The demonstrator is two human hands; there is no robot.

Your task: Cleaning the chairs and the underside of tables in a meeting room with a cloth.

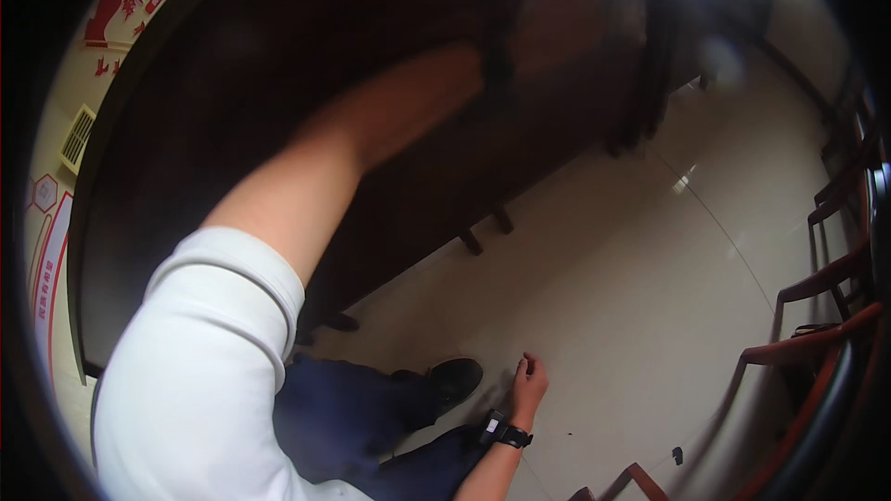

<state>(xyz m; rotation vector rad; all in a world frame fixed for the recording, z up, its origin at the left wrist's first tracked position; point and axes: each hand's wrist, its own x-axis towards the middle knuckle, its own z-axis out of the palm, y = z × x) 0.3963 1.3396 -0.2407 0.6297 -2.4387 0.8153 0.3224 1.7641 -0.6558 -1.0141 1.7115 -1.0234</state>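
My left hand [567, 24] is reached out far ahead at the top, blurred and in deep shadow over a large dark piece of furniture [418, 202]. A black band circles that wrist, and the white sleeve ends at the elbow. Whether the left fingers hold anything cannot be made out. Low in the view, my right hand [531, 379] hangs above the pale floor beside my dark shoe [456, 379]. Its fingers are loosely curled, with a gap by the thumb and nothing in them. A black wristband [515, 436] with a small box-like device is on the right wrist.
Short feet [470, 241] stick out below the dark furniture onto glossy floor tiles [626, 257]. Reddish wooden chairs [828, 275] stand along the right side. On the left is a wall with red writing and a vent [78, 138]. A small dark scrap [677, 456] lies on the floor.
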